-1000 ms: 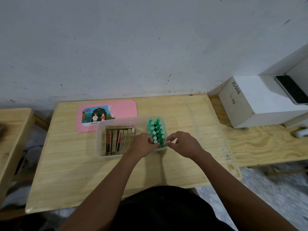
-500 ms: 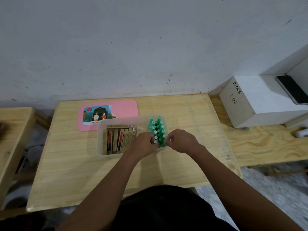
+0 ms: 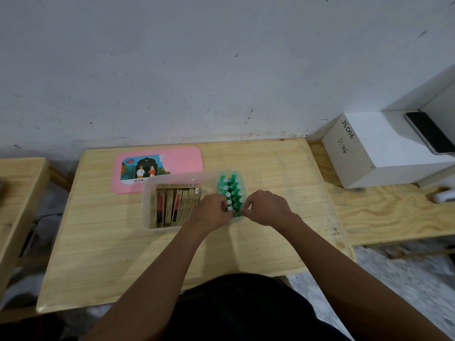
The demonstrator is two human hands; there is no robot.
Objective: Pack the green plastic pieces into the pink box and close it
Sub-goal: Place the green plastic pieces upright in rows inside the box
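Green plastic pieces [image 3: 233,190] stand upright, packed at the right end of the clear box [image 3: 147,210], right beside some tan cartons [image 3: 172,205]. The left grip [image 3: 212,213] and right grip [image 3: 266,207] both pinch the nearest pieces, fingers curled. The pink lid [image 3: 183,158] lies flat on the bench [image 3: 98,242] behind the box.

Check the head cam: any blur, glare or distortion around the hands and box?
Head view: dim, even light, no strong glare on the translucent box; green pieces, left hand and right hand fairly sharp; wide-angle bows the table edges; white object at far right is smeared.
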